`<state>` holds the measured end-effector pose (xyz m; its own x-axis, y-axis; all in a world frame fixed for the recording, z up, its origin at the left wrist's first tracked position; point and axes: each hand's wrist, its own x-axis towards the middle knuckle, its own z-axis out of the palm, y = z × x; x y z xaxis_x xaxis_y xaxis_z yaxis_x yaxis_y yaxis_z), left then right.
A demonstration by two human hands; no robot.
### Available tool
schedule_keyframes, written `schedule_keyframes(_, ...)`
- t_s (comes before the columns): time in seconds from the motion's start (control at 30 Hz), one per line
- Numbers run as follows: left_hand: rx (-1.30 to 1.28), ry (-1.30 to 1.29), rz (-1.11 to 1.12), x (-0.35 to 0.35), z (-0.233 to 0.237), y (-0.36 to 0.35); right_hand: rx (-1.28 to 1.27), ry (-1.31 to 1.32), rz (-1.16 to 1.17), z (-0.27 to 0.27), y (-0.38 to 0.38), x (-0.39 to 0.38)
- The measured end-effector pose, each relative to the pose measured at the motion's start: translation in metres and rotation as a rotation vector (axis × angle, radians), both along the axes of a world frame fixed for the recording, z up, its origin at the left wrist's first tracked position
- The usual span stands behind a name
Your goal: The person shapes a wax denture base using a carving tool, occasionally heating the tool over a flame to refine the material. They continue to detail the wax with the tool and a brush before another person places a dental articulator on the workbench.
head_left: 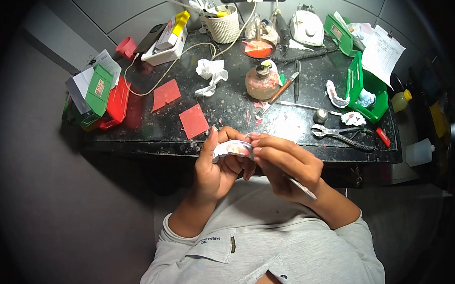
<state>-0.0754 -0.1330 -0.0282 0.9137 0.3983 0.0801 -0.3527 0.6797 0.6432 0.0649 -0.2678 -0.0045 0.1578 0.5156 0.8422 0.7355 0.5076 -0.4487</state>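
Observation:
A white dental cast with pink material along its arch is held above the black bench's front edge. My left hand grips it from the left, thumb at its side and fingers behind. Close against its right end are the bent fingers of my right hand. A thin metal tool lies in my right hand, its handle sticking out below the palm; its other end is hidden by the fingers.
On the black bench lie pink wax sheets, crumpled tissue, a glass burner, a knife, pliers and another cast. A green box stands at right, a red box at left.

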Motion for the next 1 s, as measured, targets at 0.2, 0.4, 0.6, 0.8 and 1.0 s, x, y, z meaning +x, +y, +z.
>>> schedule_keyframes(0.2, 0.104, -0.111, 0.033, 0.006, 0.003, -0.005, -0.037, 0.144, -0.202, -0.007, -0.001, 0.01)
schedule_keyframes(0.4, 0.516, 0.046, 0.188, 0.002, 0.005, -0.006, -0.037, 0.027, -0.064, 0.009, -0.007, 0.016)
schedule_keyframes(0.6, 0.852, 0.246, 0.449, 0.002, 0.01, -0.016, -0.032, 0.023, 0.092, 0.002, -0.002, 0.01)
schedule_keyframes(0.8, 0.867, 0.146, 0.385, -0.002, 0.003, -0.01, -0.053, -0.037, 0.16, 0.003, -0.001, 0.01)
schedule_keyframes(1.0, 0.919, 0.178, 0.404, -0.005, 0.008, -0.011, -0.055, -0.067, 0.161, 0.001, -0.001, 0.009)
